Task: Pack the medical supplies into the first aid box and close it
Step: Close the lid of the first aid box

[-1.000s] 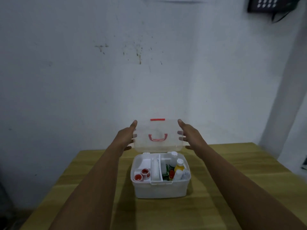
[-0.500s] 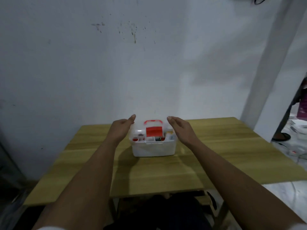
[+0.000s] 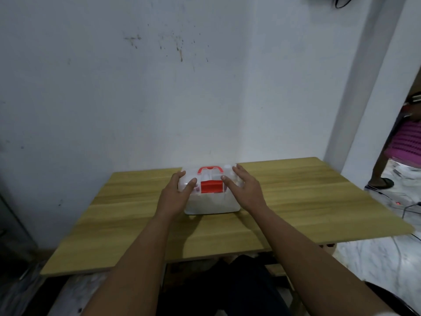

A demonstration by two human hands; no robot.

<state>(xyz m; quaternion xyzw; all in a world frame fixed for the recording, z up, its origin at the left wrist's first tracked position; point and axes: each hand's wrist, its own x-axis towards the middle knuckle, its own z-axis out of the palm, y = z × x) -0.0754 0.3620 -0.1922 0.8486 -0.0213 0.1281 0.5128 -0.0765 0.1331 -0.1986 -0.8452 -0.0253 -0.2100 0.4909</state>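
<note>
A white first aid box stands on the wooden table, its clear lid lowered onto the body. The lid's red handle and the red front latch show between my hands. My left hand lies on the lid's left front corner, thumb pressing on top. On the lid's right side rests my right hand, fingers spread and a finger beside the latch. Supplies inside are only blurred shapes through the lid.
The table backs onto a stained white wall. A person's leg in a sandal and a pink garment appear in the doorway at right. Cables run over the floor there. My dark-clothed legs are under the table's front edge.
The lid went from upright and open to lowered on the box. Both hands followed it down and now rest on top. The camera has pulled back and shows more of the table.
</note>
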